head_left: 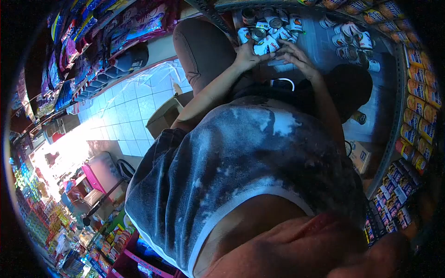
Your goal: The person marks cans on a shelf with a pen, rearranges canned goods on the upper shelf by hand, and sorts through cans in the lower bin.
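Note:
A small can with a white label and red lettering (266, 45) lies between my two hands, in front of a cluster of similar cans. My left hand (250, 58) is curled against its near left side, thumb and fingers closed around it. My right hand (299, 59) reaches in from the other side, with its fingertips against the same can. Several more white-labelled cans (275, 22) stand and lie tumbled just beyond my fingers. The undersides of my fingers are hidden.
More cans (354, 39) sit in a loose group on the shelf (320, 46) to the right. Stacked yellow packs (417, 92) line the far right. Hanging packets (134, 30) are at upper left. An open cardboard box (162, 116) rests on the tiled floor (132, 109) beside me.

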The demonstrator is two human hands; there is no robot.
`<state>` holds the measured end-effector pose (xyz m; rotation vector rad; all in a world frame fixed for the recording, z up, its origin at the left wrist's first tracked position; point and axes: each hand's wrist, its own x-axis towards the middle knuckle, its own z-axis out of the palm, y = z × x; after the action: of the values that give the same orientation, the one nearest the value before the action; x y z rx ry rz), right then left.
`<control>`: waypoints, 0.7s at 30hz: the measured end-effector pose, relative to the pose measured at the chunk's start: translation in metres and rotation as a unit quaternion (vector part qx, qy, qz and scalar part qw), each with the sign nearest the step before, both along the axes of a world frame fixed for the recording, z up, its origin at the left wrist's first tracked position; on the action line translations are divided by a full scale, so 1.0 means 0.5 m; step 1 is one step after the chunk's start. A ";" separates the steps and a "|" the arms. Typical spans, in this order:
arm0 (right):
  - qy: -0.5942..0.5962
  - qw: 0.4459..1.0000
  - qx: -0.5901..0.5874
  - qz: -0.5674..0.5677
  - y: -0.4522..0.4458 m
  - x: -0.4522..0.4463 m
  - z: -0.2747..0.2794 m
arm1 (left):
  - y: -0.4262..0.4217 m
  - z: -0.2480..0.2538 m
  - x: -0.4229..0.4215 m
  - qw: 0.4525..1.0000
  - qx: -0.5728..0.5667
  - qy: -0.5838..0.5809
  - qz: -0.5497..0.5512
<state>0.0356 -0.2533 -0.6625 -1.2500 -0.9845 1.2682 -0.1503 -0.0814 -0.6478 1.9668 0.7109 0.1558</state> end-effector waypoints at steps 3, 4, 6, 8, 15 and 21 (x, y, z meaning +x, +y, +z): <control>-0.004 1.000 -0.018 -0.002 0.000 0.000 0.002 | -0.001 0.014 -0.001 1.000 -0.028 -0.011 -0.007; -0.008 1.000 -0.024 0.005 0.000 0.001 0.003 | -0.001 0.005 -0.001 1.000 -0.028 -0.010 -0.007; -0.011 0.999 -0.031 0.013 -0.001 0.000 0.004 | -0.001 -0.013 -0.001 0.998 -0.006 -0.055 -0.005; -0.014 0.999 -0.052 0.003 -0.002 -0.005 0.007 | -0.005 -0.001 -0.002 0.999 -0.015 -0.053 -0.001; -0.029 0.996 -0.088 -0.002 -0.002 0.000 -0.055 | -0.005 0.009 -0.001 1.000 -0.002 -0.012 -0.006; -0.138 0.975 -0.163 0.052 0.007 -0.007 -0.011 | -0.005 -0.009 -0.002 0.999 -0.027 -0.033 -0.003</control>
<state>0.0321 -0.2500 -0.6679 -1.6829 -1.0792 1.4025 -0.1515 -0.0839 -0.6521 1.9042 0.6604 0.1953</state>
